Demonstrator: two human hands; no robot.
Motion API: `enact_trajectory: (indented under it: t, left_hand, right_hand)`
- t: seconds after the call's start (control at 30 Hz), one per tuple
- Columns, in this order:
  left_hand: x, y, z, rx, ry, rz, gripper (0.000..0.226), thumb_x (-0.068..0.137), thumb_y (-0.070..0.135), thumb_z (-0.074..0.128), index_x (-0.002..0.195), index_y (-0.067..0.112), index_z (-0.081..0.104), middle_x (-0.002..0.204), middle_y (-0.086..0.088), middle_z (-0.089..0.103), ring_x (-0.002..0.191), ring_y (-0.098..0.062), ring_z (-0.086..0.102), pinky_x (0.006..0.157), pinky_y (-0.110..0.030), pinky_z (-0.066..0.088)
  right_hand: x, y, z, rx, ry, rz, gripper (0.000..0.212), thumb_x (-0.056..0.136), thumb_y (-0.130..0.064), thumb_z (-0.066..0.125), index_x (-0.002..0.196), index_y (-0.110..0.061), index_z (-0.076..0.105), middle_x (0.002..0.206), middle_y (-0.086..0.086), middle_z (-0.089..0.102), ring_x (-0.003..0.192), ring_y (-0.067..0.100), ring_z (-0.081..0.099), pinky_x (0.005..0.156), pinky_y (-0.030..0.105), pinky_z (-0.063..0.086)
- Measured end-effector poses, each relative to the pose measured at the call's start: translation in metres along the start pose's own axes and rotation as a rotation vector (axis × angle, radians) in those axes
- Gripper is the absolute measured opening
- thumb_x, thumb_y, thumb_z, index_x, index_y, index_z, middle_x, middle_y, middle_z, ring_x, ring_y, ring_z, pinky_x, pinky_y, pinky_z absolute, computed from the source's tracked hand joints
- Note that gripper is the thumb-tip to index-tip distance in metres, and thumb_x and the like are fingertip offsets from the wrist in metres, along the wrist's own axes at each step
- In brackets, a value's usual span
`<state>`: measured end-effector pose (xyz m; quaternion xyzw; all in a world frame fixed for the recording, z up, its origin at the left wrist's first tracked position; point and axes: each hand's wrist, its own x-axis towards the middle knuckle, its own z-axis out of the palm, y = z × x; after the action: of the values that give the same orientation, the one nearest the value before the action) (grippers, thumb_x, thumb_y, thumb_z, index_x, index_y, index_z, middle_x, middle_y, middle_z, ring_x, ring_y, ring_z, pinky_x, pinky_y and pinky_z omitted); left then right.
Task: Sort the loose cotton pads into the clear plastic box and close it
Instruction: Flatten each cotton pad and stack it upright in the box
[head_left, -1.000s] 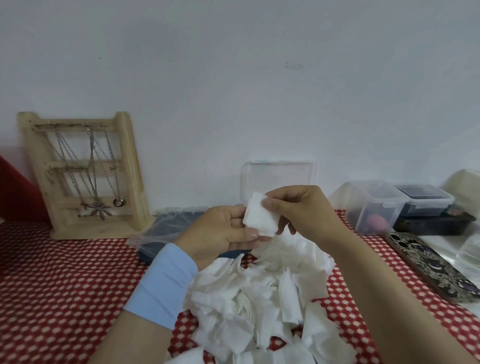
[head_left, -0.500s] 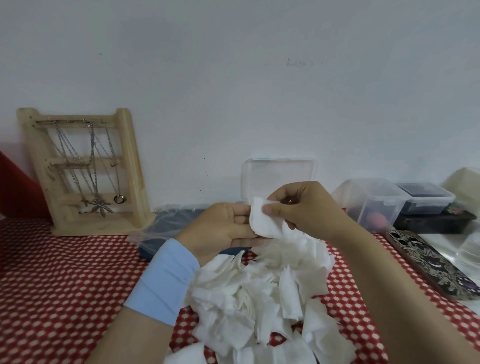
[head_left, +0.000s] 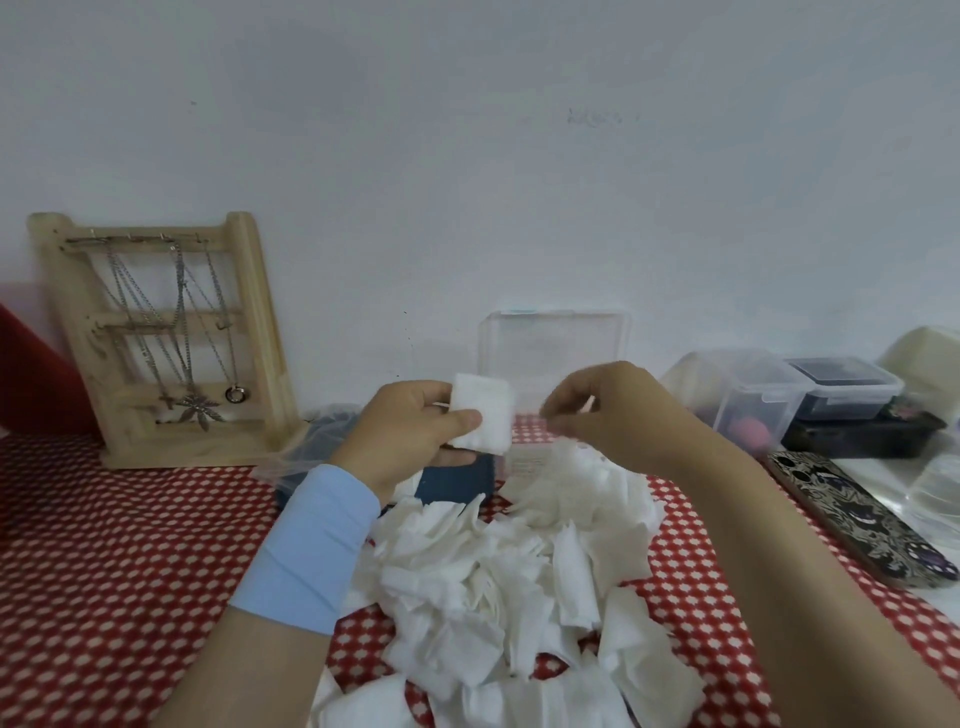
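Red-and-white patterned cloth covered the table, with a plain white wall behind it. Left hand was up off the cloth, thumb clamped over a square white cotton pad, fingers curled behind it, a pale blue sleeve at the wrist. Right hand hung just beside it, apart from that pad, fingers curled in. It was blurred, so whether it pinched anything I cannot tell.

Below both hands, nearer the person, the loose cotton pads lay in a big untidy heap, spilling between the forearms. Just beyond the hands stood the clear plastic box, its lid up against the wall and its lower part hidden behind the knuckles and the heap.

Under the left hand sat a dark blue object, with a crumpled clear bag beside it. Well off past the left hand leaned a wooden jewellery stand hung with necklaces. Out past the right hand: a small clear tub with something pink inside, a dark lidded container on a black tray, and a phone in a patterned case lying flat alongside the right forearm.
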<state>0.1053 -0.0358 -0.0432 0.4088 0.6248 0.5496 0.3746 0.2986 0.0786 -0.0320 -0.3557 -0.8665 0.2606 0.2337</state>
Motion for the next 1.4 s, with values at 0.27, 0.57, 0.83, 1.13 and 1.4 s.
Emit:
enact_trajectory:
  t: [0.27,0.57,0.83,1.13,1.4]
  left_hand:
    - [0.006,-0.006,0.000,-0.028,0.058,0.001,0.013,0.092,0.005,0.070,0.097,0.018,0.070,0.098,-0.009,0.076,0.088,-0.021,0.076,0.066,-0.025,0.061]
    - [0.010,-0.013,0.007,0.015,0.070,-0.018,0.007,0.095,0.011,0.067,0.097,0.017,0.069,0.102,-0.007,0.073,0.089,-0.020,0.074,0.065,-0.026,0.061]
    - [0.008,-0.013,0.009,0.042,0.061,-0.007,0.008,0.096,0.011,0.066,0.094,0.018,0.069,0.101,-0.004,0.074,0.088,-0.020,0.074,0.062,-0.024,0.061]
    - [0.006,-0.011,0.014,0.063,0.109,-0.029,0.013,0.098,0.013,0.060,0.091,0.016,0.070,0.100,-0.004,0.074,0.092,-0.023,0.073,0.060,-0.021,0.060]
    - [-0.003,-0.003,0.023,-0.157,-0.048,-0.079,0.019,0.096,0.026,0.066,0.101,0.010,0.075,0.090,-0.005,0.079,0.081,-0.020,0.077,0.066,-0.028,0.060]
  right_hand:
    - [-0.008,0.006,0.007,-0.405,-0.592,0.099,0.042,0.087,-0.013,0.074,0.116,-0.043,0.072,0.118,-0.013,0.062,0.104,0.010,0.059,0.098,0.025,0.048]
    - [-0.007,0.017,0.002,-0.357,-0.538,0.105,0.038,0.088,-0.024,0.075,0.121,-0.043,0.070,0.105,-0.028,0.051,0.097,0.003,0.050,0.096,0.026,0.041]
    - [0.000,0.024,0.002,-0.204,-0.285,0.084,0.010,0.092,-0.032,0.071,0.102,-0.031,0.074,0.092,-0.018,0.067,0.084,0.005,0.064,0.072,0.017,0.047]
    - [-0.001,0.011,0.006,0.436,-0.242,0.137,0.012,0.097,-0.020,0.063,0.097,-0.010,0.070,0.086,0.004,0.072,0.072,0.016,0.063,0.061,0.031,0.046]
    - [-0.004,-0.004,0.017,0.533,-0.180,0.183,0.021,0.091,-0.021,0.073,0.079,-0.014,0.058,0.066,0.000,0.065,0.063,0.017,0.063,0.048,0.025,0.032]
